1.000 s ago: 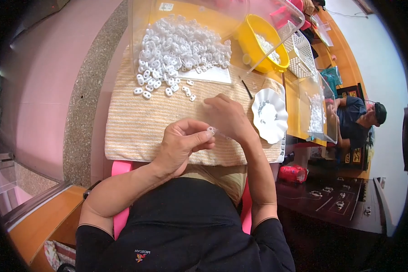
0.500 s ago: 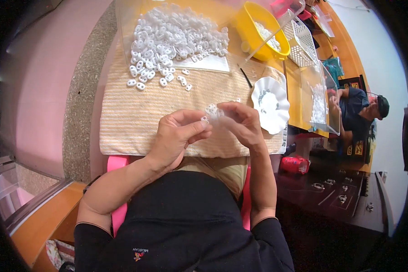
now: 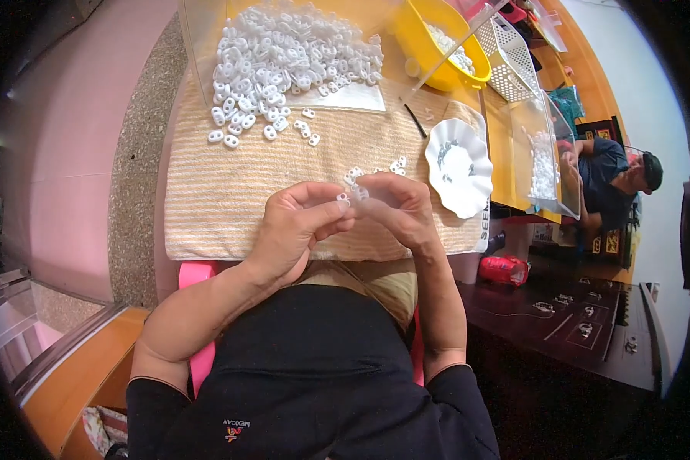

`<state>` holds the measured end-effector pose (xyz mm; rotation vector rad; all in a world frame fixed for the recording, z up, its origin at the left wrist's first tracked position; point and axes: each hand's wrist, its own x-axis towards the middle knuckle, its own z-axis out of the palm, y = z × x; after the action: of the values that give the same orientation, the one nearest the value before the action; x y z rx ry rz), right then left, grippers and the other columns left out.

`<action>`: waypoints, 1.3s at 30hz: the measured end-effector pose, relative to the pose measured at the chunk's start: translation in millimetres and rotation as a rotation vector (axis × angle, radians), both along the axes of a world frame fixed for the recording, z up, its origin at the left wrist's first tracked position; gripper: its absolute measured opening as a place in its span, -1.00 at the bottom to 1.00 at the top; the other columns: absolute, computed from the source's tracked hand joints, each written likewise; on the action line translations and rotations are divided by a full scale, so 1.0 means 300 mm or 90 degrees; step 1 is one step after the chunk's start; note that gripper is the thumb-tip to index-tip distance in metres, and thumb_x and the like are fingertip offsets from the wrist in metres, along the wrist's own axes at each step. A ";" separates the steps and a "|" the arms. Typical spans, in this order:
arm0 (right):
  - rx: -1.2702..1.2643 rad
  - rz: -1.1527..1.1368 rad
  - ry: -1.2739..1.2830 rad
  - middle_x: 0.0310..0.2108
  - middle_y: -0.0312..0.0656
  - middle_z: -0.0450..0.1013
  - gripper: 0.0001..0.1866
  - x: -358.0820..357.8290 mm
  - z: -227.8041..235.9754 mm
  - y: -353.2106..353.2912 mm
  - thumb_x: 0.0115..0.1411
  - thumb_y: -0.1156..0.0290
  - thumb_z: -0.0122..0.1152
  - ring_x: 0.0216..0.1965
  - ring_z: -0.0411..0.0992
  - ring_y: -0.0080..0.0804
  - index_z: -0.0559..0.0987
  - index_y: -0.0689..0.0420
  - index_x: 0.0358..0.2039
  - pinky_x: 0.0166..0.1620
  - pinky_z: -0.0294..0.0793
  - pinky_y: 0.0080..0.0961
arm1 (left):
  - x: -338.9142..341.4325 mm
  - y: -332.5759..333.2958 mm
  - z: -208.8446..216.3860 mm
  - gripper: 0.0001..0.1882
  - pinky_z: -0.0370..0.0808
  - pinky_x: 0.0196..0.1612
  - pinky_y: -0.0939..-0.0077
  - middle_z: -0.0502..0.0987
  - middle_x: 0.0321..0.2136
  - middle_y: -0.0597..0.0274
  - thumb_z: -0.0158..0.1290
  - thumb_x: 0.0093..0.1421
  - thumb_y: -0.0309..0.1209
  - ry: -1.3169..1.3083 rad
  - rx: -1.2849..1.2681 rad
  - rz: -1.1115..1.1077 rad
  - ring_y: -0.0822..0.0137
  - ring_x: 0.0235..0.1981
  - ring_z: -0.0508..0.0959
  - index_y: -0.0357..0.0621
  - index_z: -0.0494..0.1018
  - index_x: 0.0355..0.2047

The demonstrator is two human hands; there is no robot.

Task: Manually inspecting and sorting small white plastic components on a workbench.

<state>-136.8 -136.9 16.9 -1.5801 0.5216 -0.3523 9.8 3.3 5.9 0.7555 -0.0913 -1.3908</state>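
Over the towel's near part, my left hand (image 3: 295, 222) pinches a small white two-hole plastic piece (image 3: 343, 198) between thumb and forefinger. Close beside it, my right hand (image 3: 402, 211) has its fingers curled round a white plastic piece (image 3: 360, 192), which is blurred; whether the two pieces touch I cannot tell. Just beyond my fingertips lie a few loose two-hole pieces (image 3: 398, 165) on the striped towel (image 3: 238, 188). A big heap of the same white pieces (image 3: 284, 57) spills from a clear bin onto the towel's far side.
A scalloped white dish (image 3: 478, 172) with small bits in it stands right of my hands. A black stick (image 3: 415, 121) lies behind it. Farther right are a yellow basin (image 3: 418, 57), a perforated white basket (image 3: 506, 57) and a co-worker (image 3: 609, 176) at a clear bin (image 3: 567, 180).
The view has shifted slightly. My right hand has moved a little toward my left, and more loose pieces now show beyond my fingers. Both hands keep their pinching pose.
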 end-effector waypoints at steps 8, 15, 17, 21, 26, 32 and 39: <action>0.041 -0.008 -0.015 -0.26 -0.24 0.54 -0.68 0.001 -0.011 0.002 0.17 0.56 0.24 -0.28 0.50 -0.59 0.52 0.27 -0.05 -0.21 0.53 -0.66 | -0.001 0.000 0.006 -0.82 0.56 -0.23 0.58 0.58 -0.34 0.15 0.14 0.14 -0.55 -0.010 0.015 -0.005 0.41 -0.37 0.58 -0.29 0.46 -0.22; 0.056 -0.011 -0.024 -0.25 -0.23 0.55 -0.68 0.000 -0.012 0.004 0.15 0.57 0.26 -0.26 0.50 -0.59 0.52 0.27 -0.05 -0.19 0.52 -0.66 | -0.001 0.000 0.009 -0.82 0.55 -0.24 0.59 0.58 -0.35 0.14 0.14 0.14 -0.54 -0.013 0.016 -0.009 0.41 -0.38 0.58 -0.29 0.47 -0.23; 0.065 -0.014 -0.022 -0.25 -0.23 0.55 -0.68 0.001 -0.009 0.005 0.15 0.57 0.26 -0.26 0.50 -0.59 0.53 0.27 -0.06 -0.18 0.52 -0.66 | -0.002 -0.001 0.008 -0.82 0.55 -0.24 0.59 0.58 -0.35 0.14 0.14 0.14 -0.54 -0.015 0.017 -0.010 0.41 -0.38 0.58 -0.30 0.47 -0.23; 0.054 -0.029 0.006 -0.26 -0.24 0.56 -0.72 -0.002 -0.012 0.004 0.10 0.61 0.27 -0.23 0.51 -0.56 0.57 0.26 -0.14 -0.11 0.49 -0.61 | -0.003 -0.001 0.009 -0.82 0.55 -0.24 0.59 0.58 -0.35 0.14 0.14 0.14 -0.54 -0.017 0.023 -0.010 0.41 -0.38 0.59 -0.30 0.47 -0.23; 0.053 -0.030 0.011 -0.26 -0.25 0.56 -0.72 -0.001 -0.012 0.006 0.09 0.61 0.27 -0.24 0.50 -0.57 0.58 0.26 -0.14 -0.11 0.48 -0.61 | -0.003 0.000 0.006 -0.82 0.55 -0.25 0.60 0.58 -0.35 0.14 0.14 0.14 -0.54 -0.016 0.024 -0.009 0.41 -0.39 0.59 -0.30 0.47 -0.24; 0.057 -0.035 0.011 -0.25 -0.28 0.55 -0.72 0.001 -0.011 0.009 0.09 0.61 0.28 -0.22 0.49 -0.59 0.58 0.24 -0.15 -0.10 0.47 -0.63 | -0.006 -0.003 0.004 -0.83 0.52 -0.28 0.64 0.58 -0.38 0.17 0.15 0.14 -0.53 -0.019 0.029 -0.010 0.43 -0.40 0.58 -0.29 0.47 -0.25; 0.076 -0.028 0.005 -0.25 -0.28 0.55 -0.72 0.002 -0.016 0.011 0.09 0.64 0.26 -0.22 0.49 -0.60 0.58 0.26 -0.14 -0.11 0.46 -0.63 | -0.009 -0.004 0.003 -0.84 0.47 -0.33 0.67 0.58 -0.41 0.19 0.15 0.14 -0.52 -0.024 0.037 -0.013 0.45 -0.42 0.57 -0.28 0.48 -0.27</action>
<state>-136.3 -133.7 12.1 -1.4564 0.5734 -0.3422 7.0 2.0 6.7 0.8311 -0.0894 -1.4036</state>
